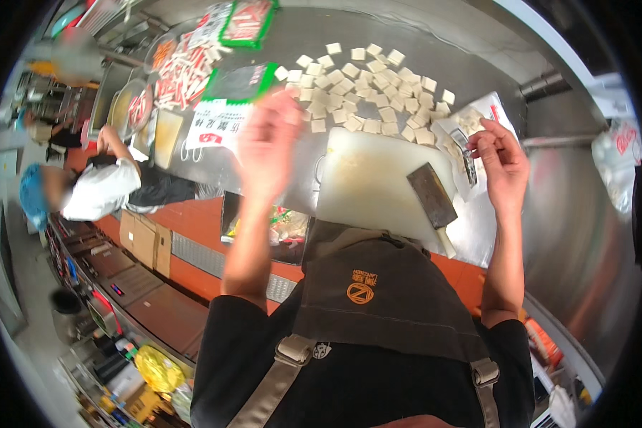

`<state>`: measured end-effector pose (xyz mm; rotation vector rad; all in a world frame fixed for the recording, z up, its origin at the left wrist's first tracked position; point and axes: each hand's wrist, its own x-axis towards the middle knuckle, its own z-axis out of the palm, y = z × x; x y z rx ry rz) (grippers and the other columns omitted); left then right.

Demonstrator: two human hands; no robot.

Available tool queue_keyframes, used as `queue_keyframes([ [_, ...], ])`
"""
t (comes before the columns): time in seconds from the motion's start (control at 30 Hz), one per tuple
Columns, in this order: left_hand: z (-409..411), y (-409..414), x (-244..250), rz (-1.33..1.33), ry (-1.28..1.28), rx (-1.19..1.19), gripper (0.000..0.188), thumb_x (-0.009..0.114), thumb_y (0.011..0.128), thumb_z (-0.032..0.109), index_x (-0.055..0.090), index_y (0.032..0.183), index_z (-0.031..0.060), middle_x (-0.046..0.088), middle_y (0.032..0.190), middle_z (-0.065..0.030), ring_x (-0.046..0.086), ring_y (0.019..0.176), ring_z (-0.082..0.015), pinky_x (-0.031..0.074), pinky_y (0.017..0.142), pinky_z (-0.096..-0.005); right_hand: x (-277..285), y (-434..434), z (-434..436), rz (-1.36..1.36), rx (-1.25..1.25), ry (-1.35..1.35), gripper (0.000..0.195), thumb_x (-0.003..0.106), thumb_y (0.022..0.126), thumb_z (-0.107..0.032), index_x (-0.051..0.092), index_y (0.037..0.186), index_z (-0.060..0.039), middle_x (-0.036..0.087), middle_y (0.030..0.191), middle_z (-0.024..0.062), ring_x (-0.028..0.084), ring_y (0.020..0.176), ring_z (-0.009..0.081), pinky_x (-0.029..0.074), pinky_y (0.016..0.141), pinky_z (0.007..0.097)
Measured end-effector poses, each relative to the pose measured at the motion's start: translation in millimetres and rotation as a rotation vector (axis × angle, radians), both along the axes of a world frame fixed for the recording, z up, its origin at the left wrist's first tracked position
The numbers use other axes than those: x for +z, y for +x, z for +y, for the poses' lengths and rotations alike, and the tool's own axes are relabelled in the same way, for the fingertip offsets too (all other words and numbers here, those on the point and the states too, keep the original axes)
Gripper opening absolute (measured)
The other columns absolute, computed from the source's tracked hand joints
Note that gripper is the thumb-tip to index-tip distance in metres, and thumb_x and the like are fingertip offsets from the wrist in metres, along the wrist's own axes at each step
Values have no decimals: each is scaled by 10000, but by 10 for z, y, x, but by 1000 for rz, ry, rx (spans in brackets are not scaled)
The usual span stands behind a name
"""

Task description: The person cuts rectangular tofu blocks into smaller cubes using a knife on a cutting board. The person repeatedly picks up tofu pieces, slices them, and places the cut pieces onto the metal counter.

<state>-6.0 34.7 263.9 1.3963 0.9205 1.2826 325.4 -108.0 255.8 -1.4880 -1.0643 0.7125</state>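
Note:
My right hand [500,160] pinches the dark printed edge of a plastic food bag [464,140] at the right of the worktop. Pale pieces seem to lie inside that bag. My left hand [270,134] is motion-blurred above the worktop, beside an empty-looking green-edged food packet [238,83]; whether its fingers hold anything is unclear. Beyond my hands, many pale square slices [364,88] lie scattered on the steel. Directly before me is a white cutting board [369,171]. A cleaver [430,195] rests on its right part, handle towards me.
Red-and-white sticks [184,72], likely imitation crab, are heaped at the back left near a filled green packet [249,21]. A bin [289,227] with food wrappers sits below the worktop's front edge [214,183]. A co-worker in a white top [104,184] stands at left.

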Motion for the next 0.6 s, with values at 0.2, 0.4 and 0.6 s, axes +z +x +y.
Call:
queue_keyframes([
  [0.2, -337, -1149, 2165, 77, 986, -26, 195, 620, 980, 24, 683, 1163, 7, 666, 899, -52, 615, 781, -134, 503, 716, -283, -390, -291, 242, 113, 227, -126, 313, 561, 1025, 8, 601, 1334, 39, 706, 932, 72, 687, 848, 135, 551, 713, 274],
  [0.4, -769, -1599, 2532, 291, 1045, -171, 212, 612, 983, 37, 668, 1184, 0, 667, 923, -73, 621, 804, -152, 507, 733, -294, -1007, -720, 98, 219, 376, -384, 360, 582, 1002, 10, 566, 1360, 36, 723, 931, 105, 707, 775, 163, 563, 653, 277],
  [0.6, -1032, -1693, 2540, 341, 1063, -141, 231, 605, 986, 50, 654, 1204, -7, 667, 947, -95, 627, 827, -170, 511, 751, -305, -1211, -681, 21, 246, 409, -435, 360, 581, 983, 22, 557, 1339, 68, 725, 915, 119, 714, 755, 174, 563, 638, 276],
])
